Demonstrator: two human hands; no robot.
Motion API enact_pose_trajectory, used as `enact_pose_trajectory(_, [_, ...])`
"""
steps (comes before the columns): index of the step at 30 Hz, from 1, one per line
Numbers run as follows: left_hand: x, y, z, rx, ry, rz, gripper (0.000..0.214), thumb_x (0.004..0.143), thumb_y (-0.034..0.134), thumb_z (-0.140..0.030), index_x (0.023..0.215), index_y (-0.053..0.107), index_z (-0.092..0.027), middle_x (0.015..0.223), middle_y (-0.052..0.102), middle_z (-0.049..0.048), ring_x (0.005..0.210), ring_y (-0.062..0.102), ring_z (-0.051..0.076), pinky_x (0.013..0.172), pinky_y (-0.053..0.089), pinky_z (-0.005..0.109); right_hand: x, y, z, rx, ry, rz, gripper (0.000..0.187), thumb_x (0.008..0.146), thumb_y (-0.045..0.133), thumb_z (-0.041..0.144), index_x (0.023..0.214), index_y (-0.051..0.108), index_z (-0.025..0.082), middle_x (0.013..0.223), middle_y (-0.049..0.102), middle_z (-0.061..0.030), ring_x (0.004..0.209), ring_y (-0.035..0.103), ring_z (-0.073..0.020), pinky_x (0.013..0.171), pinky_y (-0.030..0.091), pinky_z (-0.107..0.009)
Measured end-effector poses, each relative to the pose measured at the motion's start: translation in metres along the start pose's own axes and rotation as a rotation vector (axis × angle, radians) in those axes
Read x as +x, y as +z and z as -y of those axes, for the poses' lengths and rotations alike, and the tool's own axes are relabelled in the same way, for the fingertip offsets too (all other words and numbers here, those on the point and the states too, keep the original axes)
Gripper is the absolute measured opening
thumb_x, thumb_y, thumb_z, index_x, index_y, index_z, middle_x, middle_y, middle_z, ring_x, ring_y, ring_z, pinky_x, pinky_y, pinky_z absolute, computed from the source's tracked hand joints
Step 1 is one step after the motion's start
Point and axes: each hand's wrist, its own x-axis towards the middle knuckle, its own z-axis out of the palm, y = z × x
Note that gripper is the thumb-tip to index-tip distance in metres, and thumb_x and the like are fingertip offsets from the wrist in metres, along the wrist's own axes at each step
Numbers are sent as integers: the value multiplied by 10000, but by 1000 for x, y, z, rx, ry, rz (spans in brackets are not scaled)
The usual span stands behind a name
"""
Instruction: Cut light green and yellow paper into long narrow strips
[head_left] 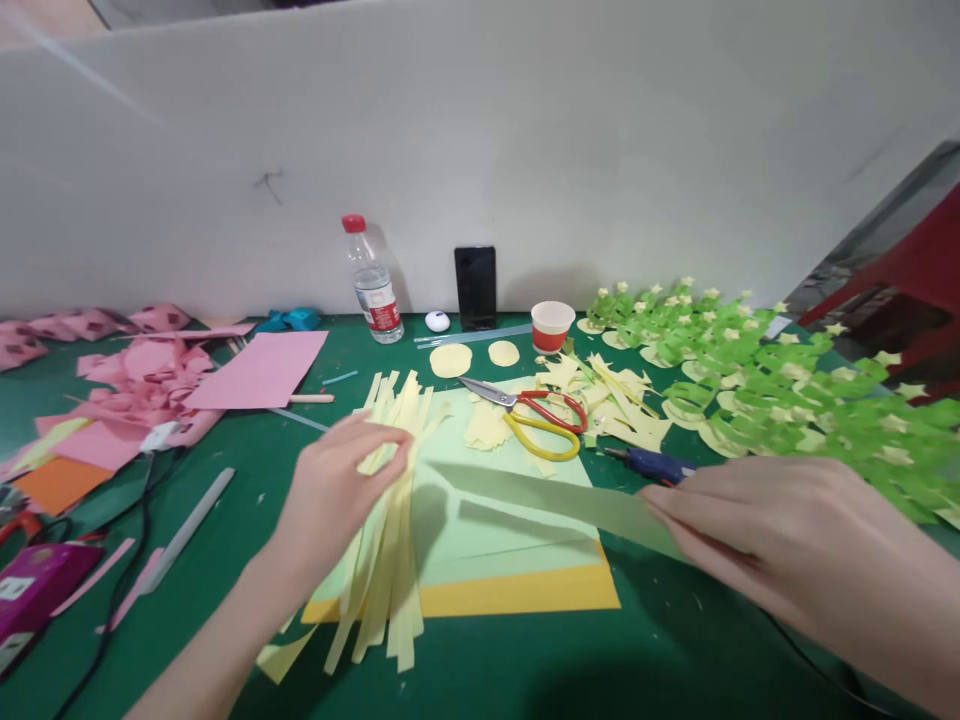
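Observation:
My right hand (795,540) pinches one end of a light green paper strip (555,495), which stretches leftward above the paper sheets. Over a bundle of pale yellow paper strips (394,590), my left hand (337,490) has its thumb and index finger closed, apparently on one of those strips. Beneath the bundle lie pale green paper sheets (480,560) on top of a yellow-orange sheet (517,592). Scissors (525,405) with red and yellow handles rest on the sheets. Just beyond my right hand is a blue glue gun (649,463).
Green paper spirals with small stars (750,370) crowd the right side. Yellow scraps (615,400), a paper cup (553,327), a phone (475,287) and a water bottle (373,285) stand or lie farther back. Pink paper (259,370) and a purple box (45,590) are left.

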Motion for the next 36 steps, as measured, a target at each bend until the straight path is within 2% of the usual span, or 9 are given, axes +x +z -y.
enact_pose_trajectory(3, [5, -4, 2, 82, -74, -80, 207, 827, 443, -294, 717, 592, -202, 765, 709, 46, 753, 663, 222, 778, 522, 380, -1, -3, -5, -33, -35, -7, 607, 956, 180, 277, 589, 657, 200, 541, 658, -20, 346, 529, -92, 349, 389, -214])
enact_pose_trajectory(5, [7, -6, -15, 16, -4, -74, 218, 862, 415, -291, 849, 600, -179, 872, 699, 66, 846, 650, 206, 793, 517, 335, 0, -2, -3, 5, -36, 18, 572, 954, 191, 260, 664, 681, 200, 595, 681, -23, 411, 578, -103, 375, 419, -212])
enact_pose_trajectory(8, [6, -2, -53, -82, 283, 114, 264, 873, 426, -330, 1020, 560, -156, 971, 687, 86, 885, 641, 202, 766, 523, 320, 6, 3, 4, 132, -37, 23, 497, 940, 237, 215, 733, 688, 185, 657, 696, -30, 501, 623, -123, 414, 435, -220])
enact_pose_trajectory(10, [2, 4, -71, -53, 355, 171, 188, 868, 450, -255, 969, 564, -145, 914, 695, 82, 815, 650, 207, 687, 534, 325, 9, 7, 9, 218, -1, -13, 449, 921, 275, 176, 722, 678, 176, 669, 698, -30, 525, 631, -128, 440, 447, -220])
enact_pose_trajectory(12, [-2, 11, -80, 8, 390, 250, 131, 836, 446, -114, 865, 571, -140, 766, 688, 49, 649, 642, 191, 536, 511, 296, 12, 12, 13, 288, 47, -57, 398, 896, 308, 138, 720, 663, 172, 678, 699, -23, 552, 636, -131, 486, 473, -223])
enact_pose_trajectory(15, [-7, 19, -81, 90, 437, 278, 201, 777, 414, -2, 777, 564, -136, 559, 613, -6, 438, 563, 167, 382, 395, 268, 15, 19, 19, 381, 100, -139, 298, 859, 385, 106, 729, 647, 159, 696, 700, -13, 599, 645, -129, 560, 500, -223])
enact_pose_trajectory(20, [-11, 20, -80, 92, 498, 97, 270, 829, 385, -52, 623, 514, -169, 414, 488, -36, 318, 427, 135, 338, 244, 276, 18, 27, 31, 492, 67, -190, 249, 832, 441, 94, 686, 638, 135, 666, 685, -21, 590, 635, -129, 555, 492, -225])
enact_pose_trajectory(30, [-12, 9, -85, -57, 482, 111, 287, 846, 362, -73, 640, 542, -158, 413, 489, -27, 323, 394, 126, 336, 254, 270, 25, 23, 42, 458, 77, -289, 305, 830, 399, 98, 611, 602, 156, 607, 672, -19, 553, 627, -111, 507, 473, -190])
enact_pose_trajectory(36, [-12, -8, -78, -89, 438, 108, 288, 888, 392, -153, 653, 557, -166, 427, 536, -32, 332, 464, 111, 355, 303, 255, 22, 12, 31, 399, 123, -243, 263, 795, 376, 69, 629, 546, 183, 608, 662, 2, 531, 616, -89, 483, 463, -155])
